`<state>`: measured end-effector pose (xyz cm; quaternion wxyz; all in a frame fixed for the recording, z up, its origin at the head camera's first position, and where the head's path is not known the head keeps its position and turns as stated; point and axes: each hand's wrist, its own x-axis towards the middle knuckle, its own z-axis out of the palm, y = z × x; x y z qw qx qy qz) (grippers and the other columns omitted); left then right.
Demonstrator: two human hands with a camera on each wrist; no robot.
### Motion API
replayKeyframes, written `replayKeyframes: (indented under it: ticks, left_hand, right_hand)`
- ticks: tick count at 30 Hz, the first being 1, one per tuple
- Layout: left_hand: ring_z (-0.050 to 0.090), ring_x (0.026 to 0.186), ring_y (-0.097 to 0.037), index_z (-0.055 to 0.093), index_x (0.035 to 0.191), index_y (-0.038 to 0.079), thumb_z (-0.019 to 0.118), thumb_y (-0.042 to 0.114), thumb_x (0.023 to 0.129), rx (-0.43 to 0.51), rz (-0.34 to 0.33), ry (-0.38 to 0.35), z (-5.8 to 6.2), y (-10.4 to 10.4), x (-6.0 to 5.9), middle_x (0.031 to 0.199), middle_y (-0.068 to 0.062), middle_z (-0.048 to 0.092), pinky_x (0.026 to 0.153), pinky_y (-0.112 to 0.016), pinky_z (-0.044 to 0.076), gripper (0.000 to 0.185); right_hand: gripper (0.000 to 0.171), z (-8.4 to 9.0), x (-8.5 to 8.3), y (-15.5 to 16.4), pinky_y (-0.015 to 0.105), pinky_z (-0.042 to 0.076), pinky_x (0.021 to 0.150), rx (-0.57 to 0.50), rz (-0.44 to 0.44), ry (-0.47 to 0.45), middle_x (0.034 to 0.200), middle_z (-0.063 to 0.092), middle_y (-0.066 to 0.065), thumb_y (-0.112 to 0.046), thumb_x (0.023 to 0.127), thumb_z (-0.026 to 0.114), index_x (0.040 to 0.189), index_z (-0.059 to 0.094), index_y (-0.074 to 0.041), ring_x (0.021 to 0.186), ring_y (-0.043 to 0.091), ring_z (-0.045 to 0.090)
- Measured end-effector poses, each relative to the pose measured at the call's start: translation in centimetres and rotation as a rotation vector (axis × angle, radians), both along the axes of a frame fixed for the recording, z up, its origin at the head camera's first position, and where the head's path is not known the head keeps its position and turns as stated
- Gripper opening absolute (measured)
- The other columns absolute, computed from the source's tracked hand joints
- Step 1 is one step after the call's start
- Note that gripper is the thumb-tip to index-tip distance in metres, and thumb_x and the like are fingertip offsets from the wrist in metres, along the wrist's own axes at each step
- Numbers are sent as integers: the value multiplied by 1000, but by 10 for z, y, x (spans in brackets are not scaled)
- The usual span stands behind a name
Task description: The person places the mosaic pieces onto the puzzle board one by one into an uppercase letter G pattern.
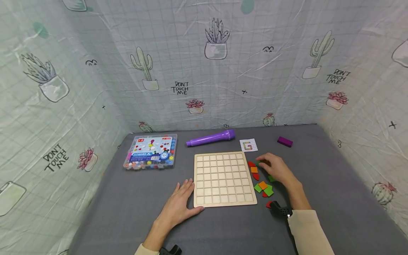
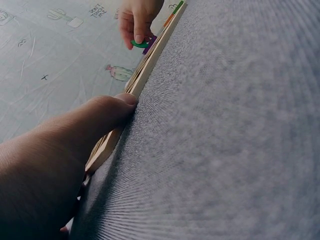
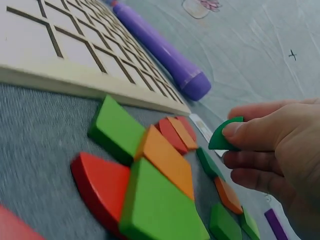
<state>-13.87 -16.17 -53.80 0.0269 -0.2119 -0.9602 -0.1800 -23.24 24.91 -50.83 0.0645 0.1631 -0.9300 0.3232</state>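
Behind grid board: purple cylinder, card, bead box.

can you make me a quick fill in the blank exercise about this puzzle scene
1. The right hand pinches a small ____ curved piece.
2. The left hand rests flat beside the wooden ____ board.
3. Behind the board lies a ____ marker.
4. No pieces sit in the board's squares; the loose pieces lie to its ____.

Missing words: green; grid; purple; right
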Motion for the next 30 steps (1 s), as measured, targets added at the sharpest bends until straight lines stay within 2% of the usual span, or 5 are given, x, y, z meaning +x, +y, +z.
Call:
replayKeyframes:
  ticks: [6,11,16,26,30]
  left_hand:
    - [36,150,-27,47,150,5,67,70,83,-2,2,-12,1,0,0,160,-10,40,126,-51,28,95]
    - [36,150,-27,47,150,6,67,69,83,2,2,-13,1,0,0,160,-10,41,126,-51,28,95]
    - [36,150,-27,47,150,6,68,69,82,1,-3,-13,2,0,0,160,-10,41,126,-52,28,95]
    - [36,150,-28,48,149,5,66,71,83,3,-4,-10,0,0,0,159,-11,41,125,-52,28,96]
    - [37,149,-28,48,149,5,65,71,83,3,-7,-4,0,-1,0,159,-11,42,125,-53,29,95]
  right_hand:
    - [22,5,-5,-13,32,56,76,-56,-3,-39,109,67,10,-11,97,66,118,71,-5,90,19,62]
    - [23,10,-13,-32,27,54,70,-108,-30,-60,106,68,12,-11,97,67,118,70,-3,85,19,60]
    - [22,10,-20,-51,24,53,67,-152,-18,-74,103,71,12,-11,96,67,116,70,-2,82,18,62]
    - [20,7,-33,-89,35,56,76,-177,25,-107,103,73,8,-20,97,67,113,70,-8,89,21,65]
    - [19,2,-37,-103,35,57,78,-195,49,-131,103,72,6,-20,97,67,113,70,-10,90,19,64]
